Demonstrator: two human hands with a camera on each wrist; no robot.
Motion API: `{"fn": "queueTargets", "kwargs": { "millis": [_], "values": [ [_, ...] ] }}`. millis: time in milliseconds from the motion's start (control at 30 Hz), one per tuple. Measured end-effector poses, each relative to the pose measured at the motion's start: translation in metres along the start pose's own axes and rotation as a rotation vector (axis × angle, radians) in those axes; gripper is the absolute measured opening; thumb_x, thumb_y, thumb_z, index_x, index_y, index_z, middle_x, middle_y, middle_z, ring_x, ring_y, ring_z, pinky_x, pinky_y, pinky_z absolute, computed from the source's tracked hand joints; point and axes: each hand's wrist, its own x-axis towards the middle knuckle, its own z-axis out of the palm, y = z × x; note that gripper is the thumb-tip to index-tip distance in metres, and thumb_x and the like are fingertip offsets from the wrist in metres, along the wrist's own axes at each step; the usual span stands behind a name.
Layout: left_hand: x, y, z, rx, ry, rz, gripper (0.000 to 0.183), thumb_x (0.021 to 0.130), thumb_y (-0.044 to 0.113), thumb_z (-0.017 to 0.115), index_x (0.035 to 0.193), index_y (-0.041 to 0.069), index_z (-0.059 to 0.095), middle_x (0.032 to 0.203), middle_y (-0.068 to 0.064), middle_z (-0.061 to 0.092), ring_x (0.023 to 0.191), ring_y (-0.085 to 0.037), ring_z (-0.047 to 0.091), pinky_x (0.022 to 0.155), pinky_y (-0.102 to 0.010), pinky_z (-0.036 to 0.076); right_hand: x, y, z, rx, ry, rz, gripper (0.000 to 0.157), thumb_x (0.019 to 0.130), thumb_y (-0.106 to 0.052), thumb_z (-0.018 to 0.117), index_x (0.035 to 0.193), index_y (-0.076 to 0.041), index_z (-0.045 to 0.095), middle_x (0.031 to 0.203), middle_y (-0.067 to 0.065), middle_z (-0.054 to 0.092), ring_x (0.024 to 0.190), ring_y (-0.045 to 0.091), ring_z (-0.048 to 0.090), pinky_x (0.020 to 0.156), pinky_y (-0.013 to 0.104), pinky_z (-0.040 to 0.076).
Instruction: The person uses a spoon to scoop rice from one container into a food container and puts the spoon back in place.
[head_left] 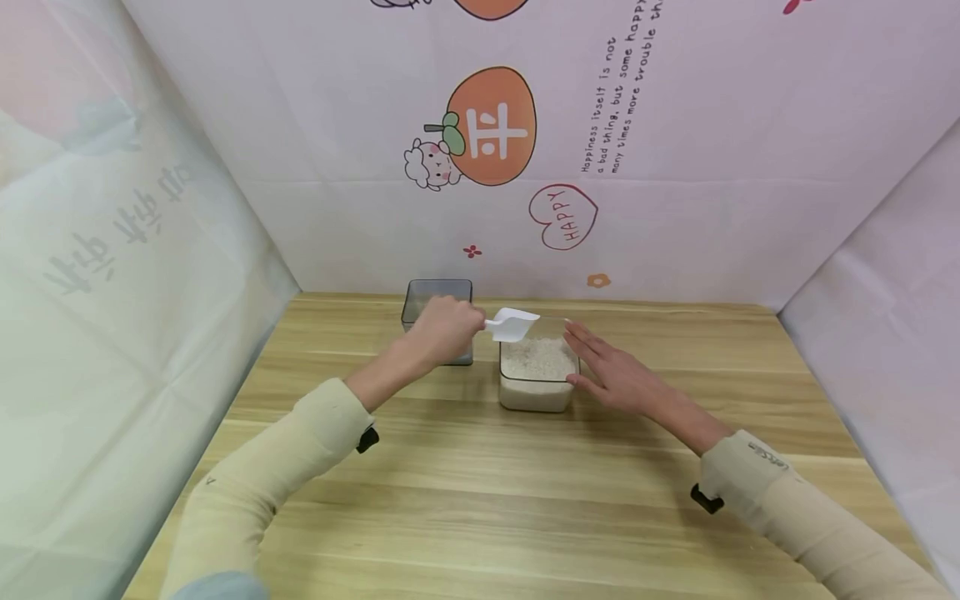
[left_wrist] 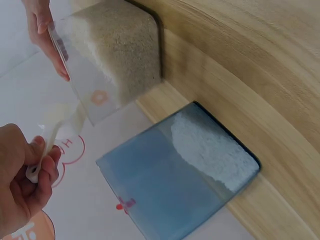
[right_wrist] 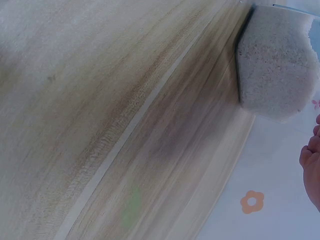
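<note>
My left hand (head_left: 446, 330) pinches the handle of a small white scoop (head_left: 513, 325), also seen in the left wrist view, where the fingers curl round the handle (left_wrist: 48, 145). The scoop's head hangs over a clear square container (head_left: 534, 401) of rice (head_left: 542, 358); whether rice lies in the scoop I cannot tell. My right hand (head_left: 621, 379) rests against the container's right side with fairly straight fingers. To the left, partly hidden behind my left hand, stands a blue-tinted container (head_left: 442, 289). The left wrist view shows white grains (left_wrist: 212, 152) in its bottom.
Both containers stand on a wood-grain table (head_left: 480, 500), towards its back edge. A white printed cloth (head_left: 360, 208) rises behind the table, and pale cloth hangs at both sides. The two containers stand a small gap apart.
</note>
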Motion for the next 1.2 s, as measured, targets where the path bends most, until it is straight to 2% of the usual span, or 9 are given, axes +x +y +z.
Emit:
{"fn": "queueTargets", "kwargs": {
  "millis": [133,267,333,467,667,900,967,1100,1200],
  "values": [
    [0.009,0.010,0.002,0.087,-0.024,0.011,0.011,0.087,0.003,0.067,0.086,0.011,0.075,0.074,0.000,0.072,0.053,-0.014,0.050,0.048,-0.031,0.049,0.001,0.000,0.000,-0.008,-0.005,0.004,0.072,0.103,-0.039,0.053,0.156,0.000,0.024,0.165,0.019,0.019,0.150,0.036,0.028,0.108,0.053,0.042],
    [0.018,0.023,0.006,0.163,0.007,0.050,0.019,0.086,0.001,0.065,0.074,0.014,0.070,0.064,0.004,0.065,0.052,-0.011,0.037,0.045,-0.031,0.046,0.000,0.000,0.000,-0.003,-0.009,0.013,0.072,0.102,-0.038,0.054,0.156,0.000,0.024,0.165,0.019,0.020,0.150,0.036,0.027,0.108,0.053,0.042],
    [0.022,0.030,0.011,0.200,0.030,0.067,0.025,0.085,0.000,0.064,0.066,0.017,0.064,0.059,0.007,0.058,0.052,-0.010,0.031,0.043,-0.028,0.040,0.000,0.000,0.000,0.004,-0.008,0.017,0.072,0.102,-0.038,0.054,0.156,0.000,0.024,0.165,0.019,0.019,0.150,0.036,0.027,0.108,0.053,0.042],
    [0.034,0.039,0.022,0.225,-0.008,0.054,0.028,0.087,0.005,0.064,0.064,0.020,0.059,0.058,0.008,0.051,0.054,-0.010,0.027,0.041,-0.027,0.027,-0.001,-0.001,-0.001,0.015,-0.017,0.025,0.073,0.103,-0.038,0.054,0.157,-0.001,0.023,0.166,0.018,0.018,0.150,0.036,0.027,0.108,0.054,0.042],
    [0.052,0.040,0.027,0.143,-0.108,0.002,0.043,0.088,0.011,0.070,0.061,0.020,0.038,0.060,0.006,0.032,0.056,-0.011,0.027,0.042,-0.026,0.020,0.000,0.001,0.001,0.007,-0.012,0.014,0.074,0.103,-0.041,0.052,0.157,-0.002,0.021,0.165,0.019,0.019,0.149,0.037,0.029,0.107,0.053,0.043],
    [0.065,0.034,0.027,-0.046,-0.258,-0.002,0.030,0.096,0.019,0.066,0.071,0.017,0.049,0.066,0.006,0.043,0.061,-0.010,0.040,0.050,-0.024,0.033,0.001,0.002,0.002,0.011,-0.002,0.003,0.073,0.102,-0.039,0.054,0.156,0.000,0.024,0.165,0.019,0.019,0.148,0.037,0.031,0.105,0.054,0.045],
    [0.065,0.032,0.027,-0.114,-0.299,-0.002,0.034,0.097,0.018,0.064,0.068,0.016,0.046,0.064,0.005,0.037,0.059,-0.009,0.034,0.051,-0.023,0.030,0.001,0.002,0.002,0.014,-0.003,0.004,0.073,0.102,-0.038,0.054,0.156,0.000,0.024,0.165,0.019,0.019,0.148,0.037,0.030,0.106,0.054,0.044],
    [0.062,0.027,0.026,-0.217,-0.334,0.021,0.046,0.098,0.014,0.060,0.061,0.018,0.034,0.059,0.004,0.021,0.057,-0.010,0.019,0.053,-0.023,0.020,0.002,0.002,0.002,0.010,-0.006,0.009,0.073,0.102,-0.038,0.054,0.156,0.000,0.023,0.165,0.019,0.018,0.148,0.037,0.031,0.107,0.054,0.043],
    [0.059,0.023,0.024,-0.276,-0.357,0.012,0.047,0.098,0.011,0.059,0.058,0.018,0.036,0.056,0.006,0.025,0.055,-0.008,0.021,0.054,-0.023,0.021,0.003,0.001,0.002,0.011,-0.007,0.009,0.074,0.102,-0.038,0.055,0.156,0.000,0.024,0.165,0.019,0.019,0.146,0.038,0.033,0.106,0.054,0.044]
  ]
}}
